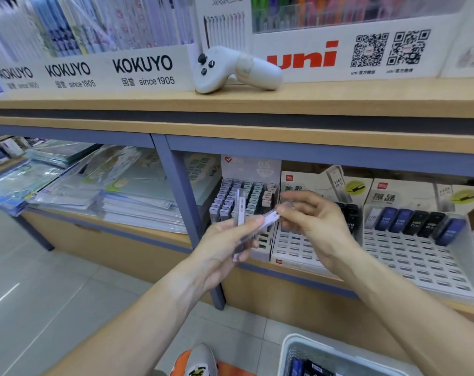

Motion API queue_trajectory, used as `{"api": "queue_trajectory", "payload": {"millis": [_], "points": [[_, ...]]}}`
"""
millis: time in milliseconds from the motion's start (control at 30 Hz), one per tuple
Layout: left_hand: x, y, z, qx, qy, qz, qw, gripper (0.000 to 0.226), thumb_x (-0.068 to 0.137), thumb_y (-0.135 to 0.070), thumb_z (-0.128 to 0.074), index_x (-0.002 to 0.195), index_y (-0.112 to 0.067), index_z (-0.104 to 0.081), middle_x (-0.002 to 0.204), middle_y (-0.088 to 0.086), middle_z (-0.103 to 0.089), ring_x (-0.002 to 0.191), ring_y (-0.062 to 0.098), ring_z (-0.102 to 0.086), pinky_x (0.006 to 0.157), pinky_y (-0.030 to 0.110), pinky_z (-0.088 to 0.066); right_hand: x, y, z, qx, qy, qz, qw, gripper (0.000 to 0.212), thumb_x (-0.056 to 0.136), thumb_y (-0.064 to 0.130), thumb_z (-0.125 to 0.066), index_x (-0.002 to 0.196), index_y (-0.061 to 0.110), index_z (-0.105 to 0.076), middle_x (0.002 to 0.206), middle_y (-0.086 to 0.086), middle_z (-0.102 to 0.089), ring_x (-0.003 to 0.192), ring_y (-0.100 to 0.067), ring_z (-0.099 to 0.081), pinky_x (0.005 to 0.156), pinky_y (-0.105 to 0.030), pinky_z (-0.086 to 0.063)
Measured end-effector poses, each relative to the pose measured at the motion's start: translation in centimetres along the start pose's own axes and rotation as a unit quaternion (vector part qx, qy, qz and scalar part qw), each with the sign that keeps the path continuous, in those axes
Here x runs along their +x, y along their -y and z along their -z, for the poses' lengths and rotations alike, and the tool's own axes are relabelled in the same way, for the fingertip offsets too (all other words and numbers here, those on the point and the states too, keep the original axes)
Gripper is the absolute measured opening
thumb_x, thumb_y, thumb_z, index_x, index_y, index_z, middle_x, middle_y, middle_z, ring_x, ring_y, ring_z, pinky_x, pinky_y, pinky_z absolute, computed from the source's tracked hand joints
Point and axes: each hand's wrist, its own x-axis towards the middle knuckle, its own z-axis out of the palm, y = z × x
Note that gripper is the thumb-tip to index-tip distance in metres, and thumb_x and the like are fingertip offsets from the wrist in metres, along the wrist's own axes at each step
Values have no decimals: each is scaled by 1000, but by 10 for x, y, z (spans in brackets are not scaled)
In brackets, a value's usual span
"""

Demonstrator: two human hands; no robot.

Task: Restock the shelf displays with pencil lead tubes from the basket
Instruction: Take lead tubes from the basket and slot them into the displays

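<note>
Before the lower shelf (311,147) with its slotted display racks (409,256), above the white basket (292,348) near right, the left hand (225,248) grips several pale lead tubes (241,213) while the right hand (311,223) pinches one tube (271,218).

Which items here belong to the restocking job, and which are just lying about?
Job: left hand and right hand holding clear lead tubes; grey display; white racks; basket.
Lying about: white controller; plastic folders; pens.
</note>
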Motion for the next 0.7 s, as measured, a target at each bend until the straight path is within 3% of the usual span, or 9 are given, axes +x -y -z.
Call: {"api": "queue_trajectory", "payload": {"millis": [133,333,500,700], "points": [[6,-5,-4,-49,-60,-58,995,22,81,-8,-83,100,-8,-73,93,10,-72,62,11,-58,42,19,-33,-9,6,8,29,3,-16,999,32,82,-3,-77,112,6,-69,92,-18,-75,85,-31,-76,82,-35,-62],[8,-5,-19,-66,-57,-51,995,28,83,-9,-81,110,-5,-74,83,6,-73,57,11,-51,42,20,-33,-24,-1,9,-98,91,-35,990,40,80,8,-83,116,16,-68,91,-9,-77,87,-27,-75,81,-32,-60],[9,0,-24,-6,-36,-40,999,22,81,-11,-83,102,-8,-80,77,4,-69,54,9,-44,45,21,-30,-17,9,15,-93,12,42,995,34,89,14,-76,120,22,-65,94,-2,-77,86,-15,-74,72,-25,-56],[6,6,-24,43,-35,-20,998,20,78,-16,-86,97,-13,-83,80,5,-68,54,8,-43,52,26,-27,-10,3,14,-99,2,105,990,29,87,8,-78,111,19,-68,88,-9,-74,82,-24,-72,73,-29,-61]]}}
